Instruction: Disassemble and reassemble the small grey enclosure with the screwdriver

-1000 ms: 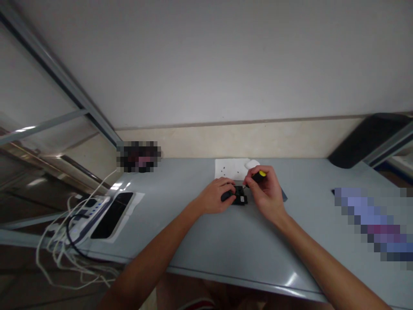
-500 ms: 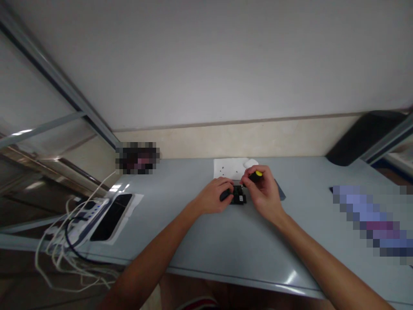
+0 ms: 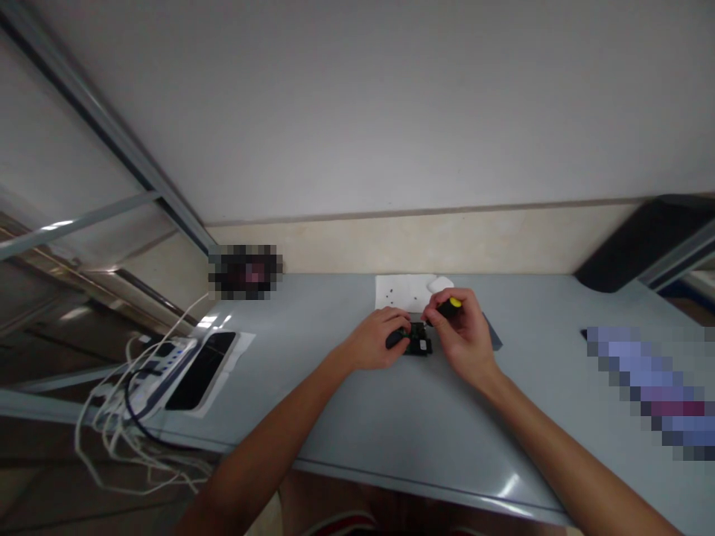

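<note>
A small black device (image 3: 416, 341) lies on the grey table (image 3: 357, 402) near its far middle. My left hand (image 3: 375, 339) is curled around its left side and holds it down. My right hand (image 3: 463, 331) is closed on a small screwdriver with a black and yellow handle (image 3: 448, 305), its tip pointing down at the device's top edge. A white sheet of paper (image 3: 399, 292) with a few tiny dark specks on it lies just behind the device. A white rounded object (image 3: 439, 284) rests at the paper's right edge.
A white power strip (image 3: 156, 365) with tangled white and black cables hangs over the table's left edge. A black phone (image 3: 201, 360) lies on white paper beside it. A dark flat item (image 3: 493, 336) peeks out behind my right hand. A black object (image 3: 642, 238) stands at the far right.
Both hands stay on the device and the screwdriver, with only slight shifts of the fingers. The view has drifted a little to the left and back.
</note>
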The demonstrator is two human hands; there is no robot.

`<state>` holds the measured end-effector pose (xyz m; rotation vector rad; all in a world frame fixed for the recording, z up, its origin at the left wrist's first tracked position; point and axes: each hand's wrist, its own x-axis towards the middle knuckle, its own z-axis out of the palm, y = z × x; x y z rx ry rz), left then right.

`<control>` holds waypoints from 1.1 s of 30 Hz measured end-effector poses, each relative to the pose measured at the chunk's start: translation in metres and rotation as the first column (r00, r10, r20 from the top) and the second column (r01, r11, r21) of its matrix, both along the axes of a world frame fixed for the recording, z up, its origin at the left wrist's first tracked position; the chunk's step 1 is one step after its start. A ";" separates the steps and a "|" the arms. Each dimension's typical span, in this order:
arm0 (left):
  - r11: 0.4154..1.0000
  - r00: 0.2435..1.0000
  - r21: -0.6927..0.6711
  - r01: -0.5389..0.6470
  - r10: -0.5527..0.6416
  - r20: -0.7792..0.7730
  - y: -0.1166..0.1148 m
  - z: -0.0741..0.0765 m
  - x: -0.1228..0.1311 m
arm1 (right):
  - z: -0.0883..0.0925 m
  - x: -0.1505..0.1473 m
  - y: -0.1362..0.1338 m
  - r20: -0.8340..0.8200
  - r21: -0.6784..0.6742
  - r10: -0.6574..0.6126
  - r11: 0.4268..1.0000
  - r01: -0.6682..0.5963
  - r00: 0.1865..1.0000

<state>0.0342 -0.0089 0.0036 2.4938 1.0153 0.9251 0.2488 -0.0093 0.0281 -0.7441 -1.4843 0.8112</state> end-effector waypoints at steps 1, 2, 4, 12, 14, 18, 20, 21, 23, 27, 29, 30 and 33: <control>1.000 1.000 0.000 0.002 -0.002 0.002 0.000 -0.001 0.000 | 0.001 0.000 0.000 0.000 -0.005 0.004 1.000 -0.004 1.000; 1.000 1.000 0.002 0.006 -0.006 0.004 0.000 -0.001 0.000 | 0.001 0.000 0.000 0.000 -0.010 0.009 1.000 -0.009 1.000; 1.000 1.000 0.006 0.013 -0.013 0.009 0.001 -0.002 0.000 | 0.003 0.000 0.000 -0.002 -0.013 0.013 1.000 -0.014 1.000; 1.000 1.000 0.020 0.017 -0.017 0.001 0.001 -0.004 0.000 | 0.000 0.001 0.002 -0.017 0.000 0.000 1.000 0.000 1.000; 0.999 1.000 0.034 0.014 -0.014 0.011 0.001 -0.003 0.000 | -0.002 0.000 0.002 -0.022 -0.001 0.005 1.000 -0.005 1.000; 0.998 1.000 0.060 0.006 -0.007 0.017 0.001 -0.002 0.000 | -0.002 0.000 0.002 -0.028 -0.007 0.023 1.000 -0.024 0.999; 0.998 1.000 0.061 0.005 -0.005 0.011 0.002 -0.002 0.000 | -0.001 0.000 0.002 -0.033 -0.010 0.021 1.000 -0.021 0.999; 0.998 1.000 0.058 0.004 -0.004 0.010 0.002 -0.002 -0.001 | 0.000 0.000 0.002 -0.036 -0.011 0.016 1.000 -0.016 0.999; 0.999 1.000 0.051 0.002 -0.002 0.013 0.002 -0.003 0.000 | 0.001 0.000 0.002 -0.037 -0.010 0.006 1.000 -0.006 0.999; 0.998 1.000 0.061 0.009 -0.011 0.023 0.003 -0.006 0.000 | 0.002 0.000 0.002 -0.031 -0.005 -0.004 1.000 0.004 1.000; 0.998 1.000 0.066 0.023 -0.024 0.017 0.003 -0.006 0.000 | 0.002 0.000 0.001 -0.027 -0.004 -0.009 1.000 0.009 1.000; 0.998 0.999 0.064 0.028 -0.029 0.014 0.003 -0.005 0.000 | 0.002 0.000 0.001 -0.025 -0.004 -0.012 1.000 0.012 1.000; 0.999 1.000 0.049 0.025 -0.025 0.009 0.002 -0.002 0.001 | 0.003 0.000 0.001 -0.024 0.001 -0.020 1.000 0.020 1.000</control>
